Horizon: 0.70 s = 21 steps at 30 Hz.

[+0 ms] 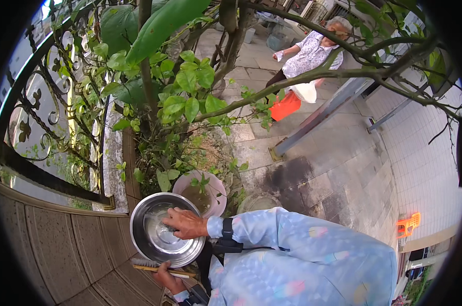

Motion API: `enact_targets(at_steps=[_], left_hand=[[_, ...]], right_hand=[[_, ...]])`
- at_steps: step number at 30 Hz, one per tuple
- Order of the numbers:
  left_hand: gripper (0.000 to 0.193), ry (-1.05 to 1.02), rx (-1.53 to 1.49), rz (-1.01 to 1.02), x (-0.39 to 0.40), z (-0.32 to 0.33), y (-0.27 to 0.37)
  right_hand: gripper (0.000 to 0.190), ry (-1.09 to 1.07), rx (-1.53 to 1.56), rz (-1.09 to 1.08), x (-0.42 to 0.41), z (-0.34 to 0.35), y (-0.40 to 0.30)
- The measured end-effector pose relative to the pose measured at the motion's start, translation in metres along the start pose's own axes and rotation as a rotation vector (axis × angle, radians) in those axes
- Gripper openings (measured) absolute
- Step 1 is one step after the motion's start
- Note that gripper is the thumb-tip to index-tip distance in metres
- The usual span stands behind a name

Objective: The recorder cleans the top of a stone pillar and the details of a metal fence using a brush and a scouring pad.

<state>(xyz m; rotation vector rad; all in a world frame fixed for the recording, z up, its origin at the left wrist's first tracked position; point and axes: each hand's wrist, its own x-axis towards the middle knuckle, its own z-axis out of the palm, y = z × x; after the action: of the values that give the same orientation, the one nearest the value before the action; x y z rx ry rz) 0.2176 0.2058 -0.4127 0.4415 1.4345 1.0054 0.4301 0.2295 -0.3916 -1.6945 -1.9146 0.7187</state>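
A shiny stainless steel basin (pixel 141 233) is tilted before me, with some wet shine on its bottom. Inside it, my right hand (pixel 187 223) presses down with bent fingers on a dark, mesh-like scouring pad (pixel 166 228), mostly covered by the fingers. My left hand (pixel 168 276) is at the basin's near lower rim, its thumb by the edge. Its fingers also grip a brush with grey bristles (pixel 145 262) and thin yellow and white handles. Behind the basin stands a pale pink plastic bucket (pixel 217 191) with cloudy liquid in it.
Leafy branches (pixel 192 76) hang overhead. A wrought-iron fence (pixel 51 179) and tiled wall (pixel 55 241) border the left. A metal post (pixel 319 114) stands on the paving. Beyond it, a person (pixel 307 57) is near a red object (pixel 284 107). An orange plastic stool (pixel 409 225) is far right.
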Motion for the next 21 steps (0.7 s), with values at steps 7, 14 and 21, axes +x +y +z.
enact_targets(at_steps=[7,14,21], left_hand=[[0.039,-0.165,0.143,0.283,0.017,-0.074,-0.095],[0.029,0.032,-0.079,0.100,-0.010,-0.044,-0.073],[0.021,0.098,-0.095,0.141,-0.032,-0.006,-0.046]], right_hand=[[0.075,-0.293,-0.038,-0.073,-0.023,-0.015,-0.004],[0.078,0.180,0.032,-0.259,-0.044,-0.129,-0.025],[0.073,0.545,-0.208,-0.400,-0.075,-0.206,-0.038]])
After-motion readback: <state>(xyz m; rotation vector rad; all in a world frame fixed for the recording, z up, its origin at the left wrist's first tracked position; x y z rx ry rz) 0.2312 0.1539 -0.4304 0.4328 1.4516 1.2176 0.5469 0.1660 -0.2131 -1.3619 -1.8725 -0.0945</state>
